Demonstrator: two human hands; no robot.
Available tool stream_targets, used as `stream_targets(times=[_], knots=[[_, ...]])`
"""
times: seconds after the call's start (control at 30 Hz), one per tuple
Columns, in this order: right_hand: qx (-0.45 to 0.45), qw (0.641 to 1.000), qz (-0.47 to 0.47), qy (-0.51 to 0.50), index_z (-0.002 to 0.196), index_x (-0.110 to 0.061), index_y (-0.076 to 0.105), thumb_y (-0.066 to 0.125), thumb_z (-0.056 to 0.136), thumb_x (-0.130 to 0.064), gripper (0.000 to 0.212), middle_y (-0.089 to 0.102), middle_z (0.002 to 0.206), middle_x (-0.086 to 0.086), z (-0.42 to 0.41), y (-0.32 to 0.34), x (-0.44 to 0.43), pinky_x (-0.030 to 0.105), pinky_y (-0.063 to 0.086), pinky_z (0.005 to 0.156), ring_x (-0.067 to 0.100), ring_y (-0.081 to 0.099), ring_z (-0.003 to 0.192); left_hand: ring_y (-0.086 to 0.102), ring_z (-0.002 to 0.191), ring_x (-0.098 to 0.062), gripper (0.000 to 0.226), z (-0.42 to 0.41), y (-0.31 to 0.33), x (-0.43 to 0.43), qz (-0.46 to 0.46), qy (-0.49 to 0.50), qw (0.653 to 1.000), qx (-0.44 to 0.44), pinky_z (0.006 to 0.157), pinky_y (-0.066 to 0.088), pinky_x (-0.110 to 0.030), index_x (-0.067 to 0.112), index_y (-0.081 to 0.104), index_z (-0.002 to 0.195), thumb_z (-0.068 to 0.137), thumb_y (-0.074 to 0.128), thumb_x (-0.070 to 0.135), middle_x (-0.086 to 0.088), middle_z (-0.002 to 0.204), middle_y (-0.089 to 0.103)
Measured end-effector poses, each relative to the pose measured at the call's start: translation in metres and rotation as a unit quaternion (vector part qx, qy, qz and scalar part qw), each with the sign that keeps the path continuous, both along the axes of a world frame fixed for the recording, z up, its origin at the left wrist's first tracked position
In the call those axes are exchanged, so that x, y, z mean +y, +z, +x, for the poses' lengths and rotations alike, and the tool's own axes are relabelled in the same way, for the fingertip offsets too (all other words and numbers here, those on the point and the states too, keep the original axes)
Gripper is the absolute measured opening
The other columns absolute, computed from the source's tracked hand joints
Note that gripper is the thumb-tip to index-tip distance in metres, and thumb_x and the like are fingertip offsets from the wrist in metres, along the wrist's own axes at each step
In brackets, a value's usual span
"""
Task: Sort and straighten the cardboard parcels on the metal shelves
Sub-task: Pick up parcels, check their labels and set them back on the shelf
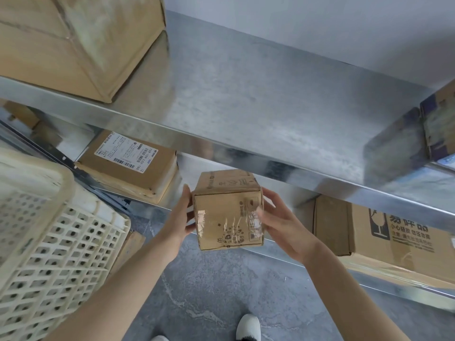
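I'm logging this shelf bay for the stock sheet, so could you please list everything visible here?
Small parcel: one, brown with clear tape, held in front of the lower shelf.
Labelled parcel: one, brown with white label, lower shelf, left.
Printed parcel: one, brown with black print, lower shelf, right.
Large parcel: one, tan, upper shelf, left.
Dark-printed box: one, partly cut off, upper shelf, right.
Metal shelves: two levels visible, silver.
Plastic crate: one, cream, perforated, left foreground.
Shoes: white, on grey floor.
Left hand; right hand: gripping the small parcel's sides.

Brown taped parcel [227, 210], cream perforated crate [49, 242], silvery shelf [246, 99], white shoe [248, 326].
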State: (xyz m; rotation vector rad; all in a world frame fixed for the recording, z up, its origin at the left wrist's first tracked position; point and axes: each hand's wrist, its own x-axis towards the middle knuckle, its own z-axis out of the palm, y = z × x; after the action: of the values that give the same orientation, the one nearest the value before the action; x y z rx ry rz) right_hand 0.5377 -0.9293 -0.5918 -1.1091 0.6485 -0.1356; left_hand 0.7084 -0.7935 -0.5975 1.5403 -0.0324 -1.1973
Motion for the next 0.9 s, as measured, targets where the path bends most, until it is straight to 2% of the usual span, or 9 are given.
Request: stream_targets(times=[0.1, 0.23, 0.3, 0.53, 0.6, 0.67, 0.73, 0.8, 0.9], knots=[[0.040, 0.998, 0.026, -0.035, 0.135, -0.024, 0.046, 0.050, 0.083, -0.066, 0.067, 0.055, 0.140, 0.007, 0.002, 0.000, -0.003, 0.030, 0.047, 0.099, 0.017, 0.056, 0.124, 0.056, 0.117, -0.013, 0.037, 0.005, 0.002, 0.000, -0.036, 0.011, 0.999, -0.015, 0.097, 0.046, -0.035, 0.029, 0.060, 0.118, 0.102, 0.030, 0.042, 0.009, 0.121, 0.063], [0.020, 0.999, 0.034, -0.014, 0.145, -0.032, 0.039, 0.030, 0.101, -0.048, 0.048, 0.052, 0.141, 0.014, -0.002, -0.009, -0.001, 0.056, 0.035, 0.109, 0.037, 0.049, 0.127, 0.060, 0.112, -0.011, 0.053, 0.005, 0.004, 0.000, -0.079, -0.023, 0.996, -0.035, 0.097, 0.047, -0.038, 0.019, 0.057, 0.120, 0.085, 0.047, 0.057, 0.007, 0.115, 0.066], [0.024, 0.997, 0.061, -0.029, 0.143, -0.034, 0.041, 0.032, 0.102, -0.041, 0.042, 0.053, 0.138, 0.019, -0.002, -0.009, 0.003, 0.051, 0.041, 0.101, 0.032, 0.054, 0.117, 0.061, 0.098, -0.020, 0.056, 0.003, 0.004, 0.000, -0.079, -0.027, 0.995, -0.049, 0.087, 0.047, -0.038, 0.017, 0.053, 0.115, 0.082, 0.057, 0.061, -0.001, 0.103, 0.064], [0.125, 0.987, 0.025, -0.103, 0.123, -0.029, 0.049, 0.064, 0.087, -0.024, 0.039, 0.060, 0.131, 0.007, -0.003, -0.015, 0.015, 0.040, 0.027, 0.114, 0.022, 0.052, 0.126, 0.058, 0.114, -0.014, 0.094, 0.012, -0.005, 0.010, -0.060, -0.037, 0.996, -0.048, 0.102, 0.046, -0.044, 0.027, 0.028, 0.145, 0.068, 0.081, 0.038, 0.006, 0.127, 0.058], [0.141, 0.982, 0.046, -0.116, 0.134, -0.030, 0.040, 0.076, 0.076, -0.029, 0.068, 0.044, 0.145, 0.006, -0.005, -0.016, 0.016, 0.039, 0.023, 0.113, 0.021, 0.043, 0.132, 0.059, 0.115, -0.016, 0.096, 0.016, -0.006, 0.012, -0.078, -0.049, 0.995, -0.038, 0.101, 0.046, -0.042, 0.027, 0.030, 0.146, 0.066, 0.083, 0.033, 0.004, 0.128, 0.060], [0.137, 0.982, 0.092, -0.086, 0.150, -0.028, 0.022, 0.090, 0.057, -0.039, 0.116, 0.032, 0.153, 0.005, -0.009, -0.020, 0.013, 0.046, 0.016, 0.117, 0.024, 0.031, 0.140, 0.061, 0.114, -0.019, 0.100, 0.019, -0.006, 0.014, -0.108, -0.052, 0.993, -0.010, 0.098, 0.048, -0.042, 0.027, 0.035, 0.143, 0.058, 0.085, 0.034, 0.001, 0.125, 0.064], [0.101, 0.983, 0.147, -0.044, 0.153, -0.021, 0.017, 0.096, 0.042, -0.043, 0.138, 0.046, 0.146, 0.010, -0.013, -0.022, 0.009, 0.050, 0.023, 0.116, 0.029, 0.039, 0.137, 0.063, 0.113, -0.023, 0.105, 0.020, -0.006, 0.015, -0.134, -0.068, 0.988, 0.019, 0.093, 0.050, -0.041, 0.027, 0.042, 0.139, 0.047, 0.091, 0.040, -0.002, 0.123, 0.066], [0.051, 0.985, 0.165, 0.010, 0.147, -0.015, 0.034, 0.094, 0.050, -0.043, 0.117, 0.053, 0.140, 0.017, -0.013, -0.017, 0.010, 0.048, 0.041, 0.108, 0.033, 0.051, 0.128, 0.064, 0.112, -0.024, 0.105, 0.021, -0.006, 0.015, -0.147, -0.082, 0.985, 0.041, 0.084, 0.054, -0.037, 0.027, 0.046, 0.136, 0.043, 0.092, 0.045, -0.004, 0.122, 0.066], [0.008, 0.986, 0.164, 0.014, 0.139, -0.013, 0.043, 0.091, 0.060, -0.033, 0.094, 0.056, 0.136, 0.020, -0.010, -0.014, 0.010, 0.050, 0.050, 0.096, 0.037, 0.056, 0.123, 0.065, 0.110, -0.023, 0.103, 0.023, -0.005, 0.015, -0.151, -0.093, 0.983, 0.046, 0.078, 0.056, -0.030, 0.026, 0.047, 0.134, 0.044, 0.092, 0.045, -0.004, 0.123, 0.066]])
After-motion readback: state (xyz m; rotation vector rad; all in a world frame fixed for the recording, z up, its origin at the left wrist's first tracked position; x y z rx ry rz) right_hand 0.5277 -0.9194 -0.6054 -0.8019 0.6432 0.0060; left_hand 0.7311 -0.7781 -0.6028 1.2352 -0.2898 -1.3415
